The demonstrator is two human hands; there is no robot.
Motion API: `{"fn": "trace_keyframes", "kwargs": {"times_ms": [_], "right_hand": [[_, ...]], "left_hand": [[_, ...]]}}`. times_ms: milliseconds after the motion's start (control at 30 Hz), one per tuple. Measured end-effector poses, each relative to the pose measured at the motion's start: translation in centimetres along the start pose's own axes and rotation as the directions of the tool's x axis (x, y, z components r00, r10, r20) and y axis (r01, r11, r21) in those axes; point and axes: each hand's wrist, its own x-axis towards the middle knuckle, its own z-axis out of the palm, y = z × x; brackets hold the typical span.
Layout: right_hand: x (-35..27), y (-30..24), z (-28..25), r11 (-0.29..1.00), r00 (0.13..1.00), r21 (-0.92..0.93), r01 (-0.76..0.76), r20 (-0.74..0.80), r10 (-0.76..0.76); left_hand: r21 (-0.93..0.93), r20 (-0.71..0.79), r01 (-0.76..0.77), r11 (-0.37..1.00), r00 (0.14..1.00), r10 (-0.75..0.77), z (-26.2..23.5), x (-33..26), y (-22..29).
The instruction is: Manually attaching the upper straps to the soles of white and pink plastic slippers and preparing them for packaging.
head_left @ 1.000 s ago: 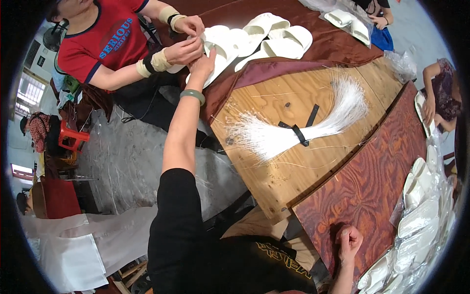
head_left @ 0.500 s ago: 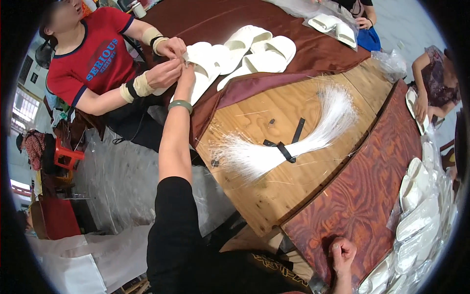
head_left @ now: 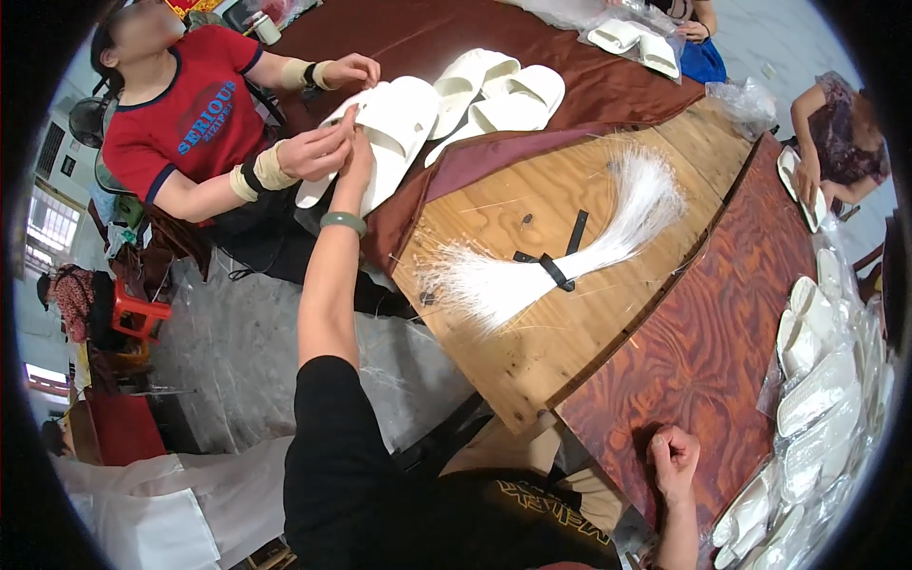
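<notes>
My left hand [head_left: 355,163], with a green bangle at its wrist, reaches among white slippers [head_left: 399,128] at the table's edge. One finger stretches up; the rest are partly hidden, so its grip cannot be made out. A co-worker's hand [head_left: 318,154] meets mine there, and that person's other hand [head_left: 351,71] is raised just beyond the slippers. My right hand [head_left: 674,458] is curled into a loose fist on the reddish wood-grain board [head_left: 665,380], with nothing visible in it. Between my arms lies a bundle of fine white strands [head_left: 608,252], bound by a black strap [head_left: 556,273].
More white slippers [head_left: 513,100] lie on the brown cloth [head_left: 399,33]. Plastic-wrapped slippers [head_left: 817,408] line the right side. At the far right another person holds a slipper [head_left: 803,190]. Bare plywood [head_left: 494,380] lies under the strands. A red stool [head_left: 138,309] stands at left.
The co-worker's far hand has drawn up and away from mine, where both their hands had been clustered. The slippers by my left hand have shifted slightly. My right hand stays curled.
</notes>
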Motion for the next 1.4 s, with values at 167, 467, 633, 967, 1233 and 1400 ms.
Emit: {"fn": "trace_keyframes", "kwargs": {"times_ms": [167,467,633,967,1233,1400], "right_hand": [[0.1,0.5,0.2,1.0,1.0,-0.007,-0.003,-0.009,0.003],[-0.8,0.2,1.0,0.999,0.997,0.037,0.036,-0.064,-0.034],[-0.8,0.9,-0.2,0.979,0.99,0.171,0.112,-0.106,-0.095],[-3.7,-4.9,-5.3,0.959,0.908,0.205,0.194,-0.408,-0.096],[-4.8,6.1,-13.2,0.938,0.827,0.337,0.082,-0.548,0.124],[-2.7,6.0,-16.9,0.987,0.755,0.08,0.137,-0.654,-0.052]], "left_hand": [[-0.333,0.025,0.11,0.936,0.994,-0.108,-5.2,-1.5,3.5],[-0.389,-0.255,-0.278,0.878,0.949,0.187,-15.6,-1.5,13.0],[-0.537,-0.26,-0.483,0.691,0.874,0.409,-18.7,-3.9,24.3],[-0.721,0.157,-0.4,0.566,0.701,0.695,-18.0,-22.9,44.8],[-0.837,0.474,-0.026,0.547,0.464,0.748,-11.4,-30.7,48.6],[-0.738,0.319,-0.489,0.465,0.354,0.879,-12.0,-29.6,50.1]]}}
